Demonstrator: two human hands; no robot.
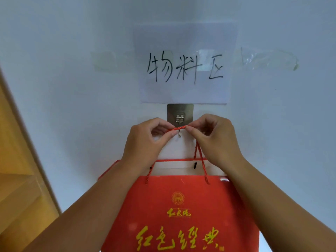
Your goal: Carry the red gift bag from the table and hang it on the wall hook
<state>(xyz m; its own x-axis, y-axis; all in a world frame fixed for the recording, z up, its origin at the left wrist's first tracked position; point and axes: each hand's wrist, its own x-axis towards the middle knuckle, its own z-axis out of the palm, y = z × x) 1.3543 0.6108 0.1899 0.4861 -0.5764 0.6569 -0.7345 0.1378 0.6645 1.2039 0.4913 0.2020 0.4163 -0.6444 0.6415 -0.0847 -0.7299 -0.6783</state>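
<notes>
The red gift bag (180,213) with gold lettering hangs in front of me against the white wall. Its red rope handle (179,128) is stretched level between my two hands. My left hand (145,142) pinches the handle's left end and my right hand (212,139) pinches its right end. The rope lies across the small metal wall hook (180,122), which is fixed on a square steel plate. The hook's curved tip shows just below the rope. I cannot tell whether the rope rests on the hook.
A white paper sign (183,70) with black handwriting is taped to the wall above the hook. A wooden door frame (20,170) runs down the left side. Bare white wall (281,124) lies to the right.
</notes>
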